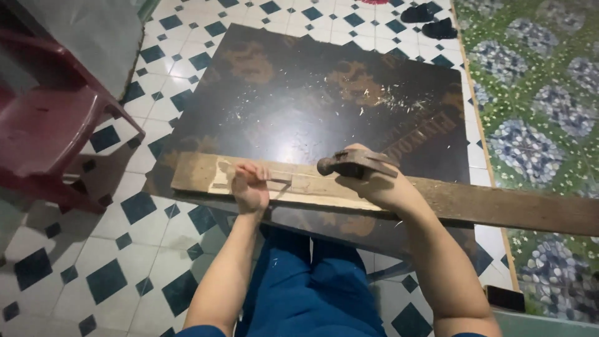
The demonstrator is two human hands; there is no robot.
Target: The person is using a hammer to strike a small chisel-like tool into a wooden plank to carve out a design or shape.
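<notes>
Blue trousers (312, 287): nearest the camera, knees under the near edge of the work; seated or crouched pose, judged.

Left hand (249, 186): laid on the wooden plank (437, 198), fingers pressed together and pinching a thin chisel (274, 181) low along its shank. Tool held nearly flat to the wood, tip pointing right, seemingly to steady it for a blow and to keep the cut shallow.

Right hand (374, 181): closed in a fist round the hammer (349, 163), gripped high, close under the head. Short grip judged to suit light, controlled taps. Head poised just right of the chisel's end, apart from it or barely touching; not possible to tell which.

Plank: long, pale at the left end, darker toward the right, lying crosswise over the near edge of the dark board (299, 100) and reaching out past the right of the picture. Shallow pale recess visible beside the left hand.

Dark board: flat on the tiled floor (125, 262), serving as a bench top; pale wood chips (387, 100) scattered on its far half.

Red plastic chair (43, 125): left, well apart from the hands.

Patterned mat (536, 125): right, green and blue, alongside the board.

Dark slippers (430, 20): farthest, on the tiles beyond the board.
</notes>
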